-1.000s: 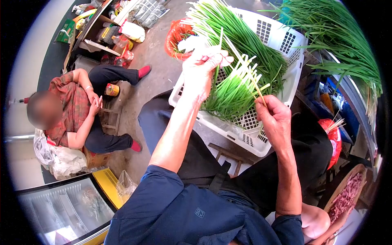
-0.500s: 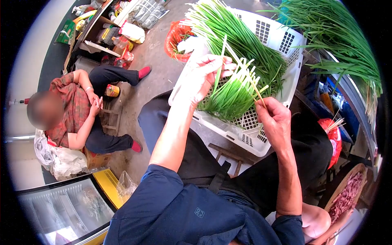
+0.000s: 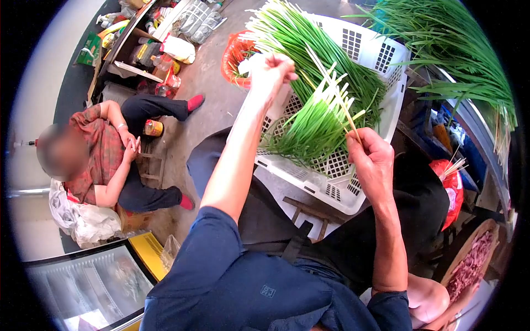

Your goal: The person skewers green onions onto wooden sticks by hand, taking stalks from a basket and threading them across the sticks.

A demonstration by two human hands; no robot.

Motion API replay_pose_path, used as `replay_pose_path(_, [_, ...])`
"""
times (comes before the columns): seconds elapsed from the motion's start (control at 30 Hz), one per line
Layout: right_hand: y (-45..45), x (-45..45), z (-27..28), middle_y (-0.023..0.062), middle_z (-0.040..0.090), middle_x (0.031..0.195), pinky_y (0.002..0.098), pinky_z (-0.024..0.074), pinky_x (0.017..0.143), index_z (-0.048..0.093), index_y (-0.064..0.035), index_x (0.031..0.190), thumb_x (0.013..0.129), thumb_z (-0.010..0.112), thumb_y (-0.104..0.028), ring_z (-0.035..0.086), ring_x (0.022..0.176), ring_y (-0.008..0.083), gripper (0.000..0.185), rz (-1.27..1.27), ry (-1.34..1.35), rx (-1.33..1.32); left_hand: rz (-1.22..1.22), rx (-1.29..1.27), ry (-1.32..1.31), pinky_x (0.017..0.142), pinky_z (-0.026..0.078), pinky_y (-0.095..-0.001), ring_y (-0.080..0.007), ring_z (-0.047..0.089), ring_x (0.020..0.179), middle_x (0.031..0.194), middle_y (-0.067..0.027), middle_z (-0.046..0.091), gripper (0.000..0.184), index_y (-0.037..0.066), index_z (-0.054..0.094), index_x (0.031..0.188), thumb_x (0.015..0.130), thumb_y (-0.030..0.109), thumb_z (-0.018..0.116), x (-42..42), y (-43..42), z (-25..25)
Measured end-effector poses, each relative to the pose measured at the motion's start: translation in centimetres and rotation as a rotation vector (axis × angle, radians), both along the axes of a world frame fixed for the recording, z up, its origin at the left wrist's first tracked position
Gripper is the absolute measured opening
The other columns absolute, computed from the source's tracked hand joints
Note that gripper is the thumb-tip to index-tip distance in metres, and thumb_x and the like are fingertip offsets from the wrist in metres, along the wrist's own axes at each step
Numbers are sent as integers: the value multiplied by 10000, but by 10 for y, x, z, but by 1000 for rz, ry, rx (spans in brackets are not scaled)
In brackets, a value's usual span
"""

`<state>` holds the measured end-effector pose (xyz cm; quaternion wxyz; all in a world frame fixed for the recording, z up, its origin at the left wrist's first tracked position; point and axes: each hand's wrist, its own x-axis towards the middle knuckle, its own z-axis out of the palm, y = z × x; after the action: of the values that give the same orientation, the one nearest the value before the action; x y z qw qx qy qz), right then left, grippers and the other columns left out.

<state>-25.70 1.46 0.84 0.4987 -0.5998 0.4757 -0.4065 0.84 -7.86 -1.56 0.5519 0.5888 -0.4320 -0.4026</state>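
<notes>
My right hand (image 3: 371,160) pinches the lower ends of two thin wooden skewers (image 3: 343,108). Green garlic chives (image 3: 312,129) hang in a row from the skewers, their pale cut ends up. Beyond them, a thick bundle of chives (image 3: 326,52) lies in a white plastic basket (image 3: 353,205) over my lap. Up and to the left, at the basket's far left edge, my left hand (image 3: 274,70) has its fingers curled together. Whether something small is between those fingertips I cannot make out.
A red plastic bag (image 3: 232,60) holds scraps beyond my left hand. More chives (image 3: 447,49) lie at the upper right. A seated person (image 3: 99,154) is at left, above a glass-topped freezer (image 3: 94,287). At lower right, a round tray (image 3: 486,229) holds reddish pieces.
My left hand has moved up and left, away from the chives on the skewers, and the chive it was holding no longer shows in it. My right hand stays put on the skewers.
</notes>
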Motion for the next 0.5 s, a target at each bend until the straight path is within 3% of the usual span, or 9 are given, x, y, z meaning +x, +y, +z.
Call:
replay_pose_path(0.13, [-1, -3, 1, 6, 509, 573, 253, 374, 493, 647, 12, 861, 878, 628, -50, 437, 555, 44, 67, -4, 46, -41, 219, -24, -272, 471, 487, -241, -129, 618, 527, 733, -76, 658, 115, -4, 618, 884, 855, 92, 674, 25, -33, -19])
replay_pose_path(0.23, [0, -6, 4, 11, 514, 571, 253, 383, 494, 647, 11, 862, 877, 631, -47, 445, 552, 45, 62, -22, 49, -51, 352, 0, -689, 493, 493, -270, -128, 628, 549, 646, -71, 652, 163, -2, 657, 787, 799, 151, 714, 42, -28, -26])
replay_pose_path(0.27, [0, -6, 6, 14, 516, 570, 253, 387, 494, 647, 12, 864, 878, 631, -45, 448, 551, 45, 61, -27, 54, -59, 351, 4, -692, 493, 493, -270, -128, 628, 549, 646, -71, 652, 163, -2, 657, 787, 799, 151, 714, 41, -26, -24])
replay_pose_path(0.33, [1, -6, 8, 16, 520, 572, 255, 388, 493, 647, 12, 867, 878, 630, -45, 449, 550, 46, 61, -19, 49, -42, 489, 130, -991, 698, 523, -364, -255, 689, 709, 681, -113, 686, 233, 58, 700, 750, 717, 288, 707, 40, -19, -17])
replay_pose_path(0.47, [3, -7, 8, 21, 525, 574, 257, 389, 490, 647, 14, 878, 881, 625, -42, 451, 550, 47, 60, 20, 63, -48, 458, 162, -909, 687, 523, -359, -233, 681, 674, 690, -118, 693, 227, 59, 732, 797, 718, 271, 716, 49, -28, -23])
replay_pose_path(0.5, [2, -7, 8, 21, 525, 574, 257, 389, 490, 647, 14, 878, 881, 625, -42, 451, 550, 47, 60, 16, 64, -50, 444, 111, -753, 679, 521, -349, -213, 665, 654, 694, -106, 695, 217, 51, 740, 816, 705, 237, 737, 53, -31, -30])
